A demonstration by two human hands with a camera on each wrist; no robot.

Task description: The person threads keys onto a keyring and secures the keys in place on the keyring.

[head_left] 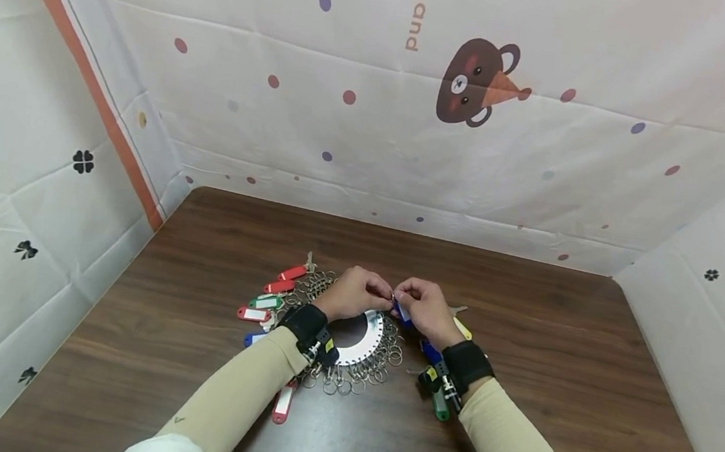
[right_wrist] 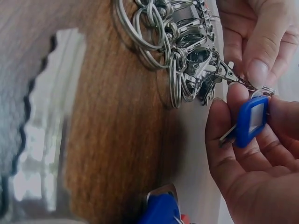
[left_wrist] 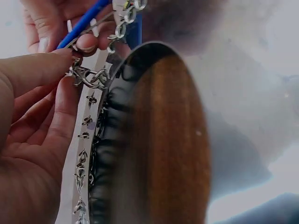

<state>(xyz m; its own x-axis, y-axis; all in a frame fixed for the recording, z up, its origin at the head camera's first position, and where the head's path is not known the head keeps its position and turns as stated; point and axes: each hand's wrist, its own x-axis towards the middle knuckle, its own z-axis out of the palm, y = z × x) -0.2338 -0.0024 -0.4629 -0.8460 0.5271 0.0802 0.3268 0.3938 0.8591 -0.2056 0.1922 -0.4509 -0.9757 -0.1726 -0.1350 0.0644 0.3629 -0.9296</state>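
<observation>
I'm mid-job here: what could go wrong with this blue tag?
The blue tag might slip, since the right hand steadies it mostly by the fingers. The metal clasp that the left hand pinches sits close to other clasps, so they could snag. The left wrist camera appears near the disc and might bump it.

table: brown wood grain [head_left: 567, 344]
middle: silver ring plate [head_left: 373, 340], metal rings [head_left: 377, 372] around it
toward left edge: red tags [head_left: 279, 286], green tag [head_left: 266, 303], blue tag [head_left: 253, 338]
toward right edge: yellow tag [head_left: 463, 329], second blue tag [head_left: 430, 352], second green tag [head_left: 440, 406]
toward near edge: lone red tag [head_left: 282, 403]
</observation>
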